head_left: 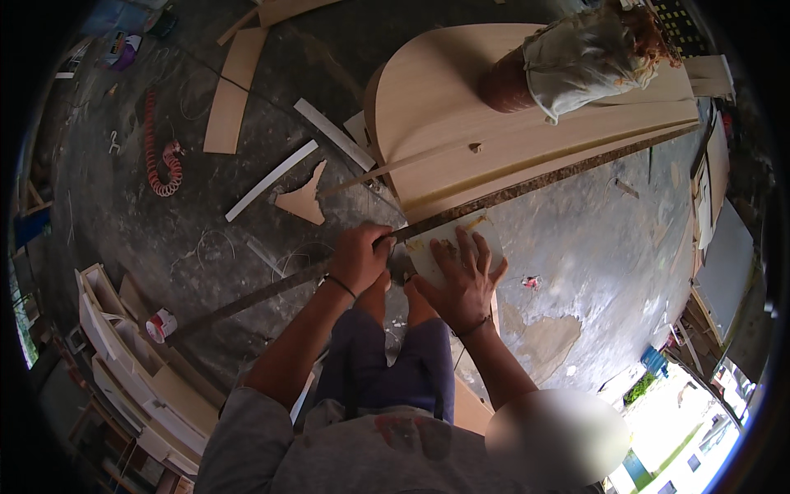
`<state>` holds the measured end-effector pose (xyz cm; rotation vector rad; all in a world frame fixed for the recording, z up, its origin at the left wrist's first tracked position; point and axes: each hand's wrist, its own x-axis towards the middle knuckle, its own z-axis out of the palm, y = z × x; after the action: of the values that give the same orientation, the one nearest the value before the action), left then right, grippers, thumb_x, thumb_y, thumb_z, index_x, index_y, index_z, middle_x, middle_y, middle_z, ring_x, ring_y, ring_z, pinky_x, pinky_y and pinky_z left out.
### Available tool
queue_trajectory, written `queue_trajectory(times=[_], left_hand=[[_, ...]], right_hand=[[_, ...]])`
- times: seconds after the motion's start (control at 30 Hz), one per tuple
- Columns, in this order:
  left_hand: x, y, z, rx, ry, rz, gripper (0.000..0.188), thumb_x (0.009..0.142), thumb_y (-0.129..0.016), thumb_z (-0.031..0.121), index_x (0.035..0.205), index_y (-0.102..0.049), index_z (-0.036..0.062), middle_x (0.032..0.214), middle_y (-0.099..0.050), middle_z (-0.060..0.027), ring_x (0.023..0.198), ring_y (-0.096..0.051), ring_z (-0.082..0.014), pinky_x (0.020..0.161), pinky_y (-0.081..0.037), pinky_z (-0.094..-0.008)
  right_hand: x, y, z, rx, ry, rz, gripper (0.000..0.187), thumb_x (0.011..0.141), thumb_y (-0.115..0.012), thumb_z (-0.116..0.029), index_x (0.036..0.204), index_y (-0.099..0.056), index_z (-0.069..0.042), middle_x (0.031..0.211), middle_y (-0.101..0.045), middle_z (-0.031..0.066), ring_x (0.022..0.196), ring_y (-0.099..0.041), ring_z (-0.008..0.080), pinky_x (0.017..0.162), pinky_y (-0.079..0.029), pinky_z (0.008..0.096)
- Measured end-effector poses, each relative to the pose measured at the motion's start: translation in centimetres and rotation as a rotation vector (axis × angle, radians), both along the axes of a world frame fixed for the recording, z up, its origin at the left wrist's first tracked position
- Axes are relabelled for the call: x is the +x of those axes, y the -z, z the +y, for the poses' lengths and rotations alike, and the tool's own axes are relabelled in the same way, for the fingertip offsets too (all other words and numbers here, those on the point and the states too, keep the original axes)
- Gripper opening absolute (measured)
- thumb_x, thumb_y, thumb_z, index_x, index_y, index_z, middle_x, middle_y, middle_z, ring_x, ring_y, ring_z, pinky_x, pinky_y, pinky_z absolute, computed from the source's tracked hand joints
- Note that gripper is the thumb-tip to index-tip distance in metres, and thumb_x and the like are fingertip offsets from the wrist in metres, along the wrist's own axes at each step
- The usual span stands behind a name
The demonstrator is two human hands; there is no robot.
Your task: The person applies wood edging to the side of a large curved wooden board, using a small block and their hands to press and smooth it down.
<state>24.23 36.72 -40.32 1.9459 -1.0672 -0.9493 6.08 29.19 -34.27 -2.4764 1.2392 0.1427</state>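
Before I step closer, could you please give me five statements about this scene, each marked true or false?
1. The left hand grips a long dark strip. True.
2. The right hand is raised clear of everything. False: the right hand lies with fingers spread on a pale flat piece.
3. A red coiled hose lies on the floor to the left of the round-ended wooden panel. True.
4. The thick brown cylinder over the panel is completely bare. False: pale cloth covers much of the cylinder.
5. A white-and-red container sits near the strip's right end. False: it is near the left end.
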Motion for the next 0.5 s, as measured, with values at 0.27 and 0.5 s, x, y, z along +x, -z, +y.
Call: queue_trajectory(times=[0.27,0.5], left_hand=[[-0.2,0.2,-0.2,-0.003,0.004,-0.022,0.020,0.082,-0.068,0.013,0.098,-0.070,-0.0005,0.092,-0.069,-0.0202,0.088,-0.068,-0.0348,0.078,-0.053,-0.0395],[-0.5,0.3,-0.2,0.021,0.008,-0.062,0.019,0.082,-0.066,0.015,0.095,-0.071,0.0025,0.091,-0.069,-0.0185,0.086,-0.066,-0.0360,0.078,-0.052,-0.0424]], right_hand=[[0.5,0.0,-1.0,-0.037,-0.007,-0.016,0.061,0.068,-0.075,-0.050,0.122,-0.064,-0.025,0.143,-0.044,0.0084,0.137,-0.031,0.0323,0.100,-0.015,0.0747],[0.6,-0.9,-1.4,0.020,-0.010,0.069,0.063,0.067,-0.074,-0.052,0.123,-0.063,-0.025,0.143,-0.045,0.0077,0.138,-0.030,0.0303,0.101,-0.014,0.0748]])
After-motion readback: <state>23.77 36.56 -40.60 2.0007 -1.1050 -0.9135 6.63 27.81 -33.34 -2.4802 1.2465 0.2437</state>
